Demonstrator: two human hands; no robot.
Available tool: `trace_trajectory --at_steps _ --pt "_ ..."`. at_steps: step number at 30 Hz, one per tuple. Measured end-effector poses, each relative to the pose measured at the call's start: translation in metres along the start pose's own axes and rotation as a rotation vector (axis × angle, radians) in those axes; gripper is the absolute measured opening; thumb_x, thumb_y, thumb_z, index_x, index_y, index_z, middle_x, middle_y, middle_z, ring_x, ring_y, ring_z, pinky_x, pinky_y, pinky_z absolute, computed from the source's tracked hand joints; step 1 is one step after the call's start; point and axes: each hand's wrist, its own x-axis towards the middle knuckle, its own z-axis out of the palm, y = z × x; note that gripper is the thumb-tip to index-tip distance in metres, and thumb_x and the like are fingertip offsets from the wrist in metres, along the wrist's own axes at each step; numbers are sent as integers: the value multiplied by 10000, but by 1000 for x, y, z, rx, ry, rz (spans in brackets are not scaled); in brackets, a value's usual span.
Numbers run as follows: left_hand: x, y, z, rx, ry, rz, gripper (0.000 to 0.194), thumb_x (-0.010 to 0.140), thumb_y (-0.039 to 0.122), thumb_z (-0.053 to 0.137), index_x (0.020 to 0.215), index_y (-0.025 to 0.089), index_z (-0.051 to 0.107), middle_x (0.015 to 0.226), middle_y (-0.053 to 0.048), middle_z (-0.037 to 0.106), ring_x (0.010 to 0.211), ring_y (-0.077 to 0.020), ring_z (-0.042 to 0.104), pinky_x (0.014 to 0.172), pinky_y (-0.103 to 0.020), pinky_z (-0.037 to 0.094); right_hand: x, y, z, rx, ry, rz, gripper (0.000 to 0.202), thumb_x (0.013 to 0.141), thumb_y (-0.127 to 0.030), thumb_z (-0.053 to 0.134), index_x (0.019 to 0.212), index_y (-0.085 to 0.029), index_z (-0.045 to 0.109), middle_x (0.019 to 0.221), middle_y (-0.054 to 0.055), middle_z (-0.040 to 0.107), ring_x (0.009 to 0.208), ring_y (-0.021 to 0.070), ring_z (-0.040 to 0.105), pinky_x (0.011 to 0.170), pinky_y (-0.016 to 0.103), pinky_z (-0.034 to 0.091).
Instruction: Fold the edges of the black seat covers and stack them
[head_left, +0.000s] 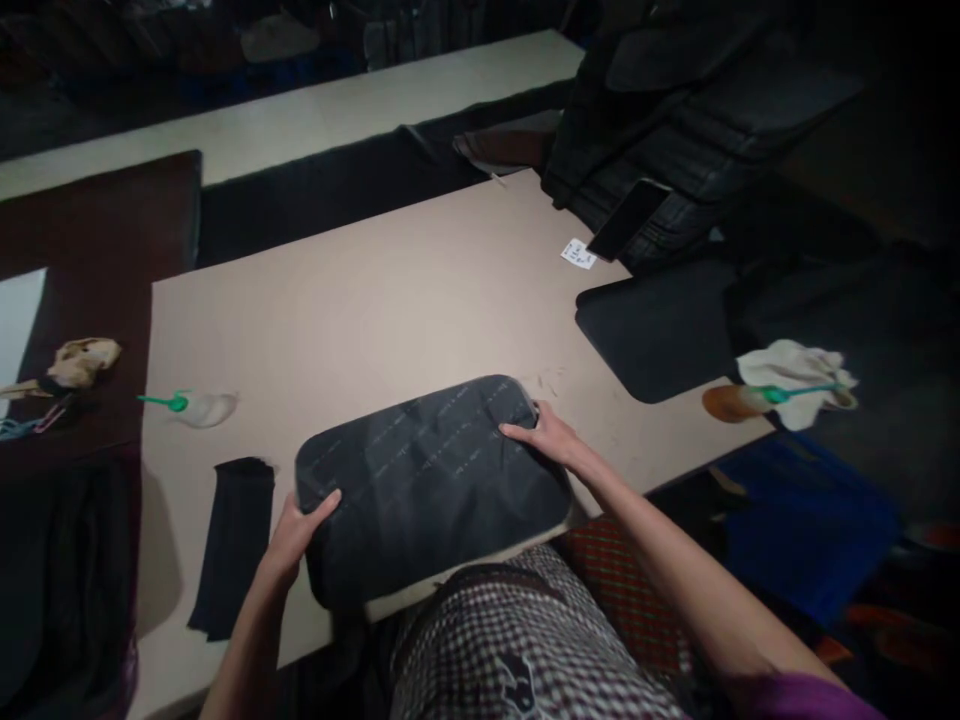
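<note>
A dark rectangular panel with rounded corners (427, 490) lies at the front edge of the table, faint rows of light print across its face. My left hand (296, 530) grips its left side, thumb on top and fingers hidden beneath. At the upper right corner, my right hand (547, 435) holds the same panel, its thumb also on the upper face. Left of my left hand is a stack of narrow dark strips (236, 545). Beyond it lies a clear squeeze bottle with a green nozzle (206, 408).
To the right are similar dark panels (652, 330), an amber bottle with a green nozzle (731, 403) and a white cloth (799, 370). A phone (628, 218) leans on a dark fabric pile (675, 130) beside a written label (578, 254). A blue crate (810, 530) stands below.
</note>
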Motion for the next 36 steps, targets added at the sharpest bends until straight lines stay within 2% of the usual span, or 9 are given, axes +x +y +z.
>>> trace_trajectory --at_steps 2,5,7,10,13,15,24,32,36 --pt "-7 12 -5 321 190 45 1043 773 648 754 1546 75 353 1310 -283 669 1215 -420 660 1049 -606 512 -6 -4 0 -229 159 -52 1009 801 -699 677 1539 -69 399 1434 301 557 1263 475 585 998 668 502" --pt "-19 42 9 741 463 285 1078 826 706 643 1603 71 247 1539 -334 447 1457 -499 401 1160 -707 331 -16 -26 10 -440 370 -304 769 984 -544 507 1560 -54 359 1588 286 389 1468 461 375 1138 679 372" --pt "-24 66 41 794 379 562 875 949 620 508 1613 111 251 1637 -255 352 1544 -390 301 1238 -578 298 -20 -52 26 -501 376 -496 617 1049 -414 412 1559 -69 369 1628 235 358 1536 379 292 1216 615 304" --pt "-18 97 108 927 77 958 718 1013 558 408 1623 202 277 1712 -170 229 1581 -353 223 1250 -594 253 -15 -87 58 -572 237 -757 548 1078 -319 343 1584 -111 343 1684 150 285 1583 273 204 1282 547 203" --pt "5 109 160 1045 69 1011 774 982 637 424 1619 213 309 1697 -130 287 1578 -377 217 1264 -625 171 0 -97 85 -601 145 -826 556 1090 -353 333 1596 -124 326 1682 125 294 1581 249 217 1292 540 166" --pt "20 107 173 1078 95 967 793 993 646 370 1616 158 308 1692 -140 292 1576 -345 240 1278 -580 173 11 -92 94 -610 120 -793 571 1091 -387 339 1596 -121 327 1677 127 301 1574 262 237 1285 554 167" --pt "34 96 163 1092 116 920 856 987 682 328 1603 88 308 1691 -161 278 1575 -290 258 1285 -479 200 17 -82 99 -613 105 -768 594 1090 -406 336 1617 -137 291 1691 101 264 1581 247 218 1293 548 144" --pt "45 55 92 1031 341 788 825 1016 592 374 1610 32 254 1672 -223 300 1566 -343 264 1272 -511 212 25 -58 72 -643 209 -664 669 1080 -488 322 1644 -146 212 1694 116 257 1580 257 221 1286 546 148" --pt "41 40 76 1006 415 762 802 1024 569 365 1627 61 216 1688 -217 263 1573 -349 241 1277 -540 181 27 -35 56 -649 265 -583 681 1075 -512 292 1649 -159 195 1695 120 254 1577 272 226 1279 589 105"
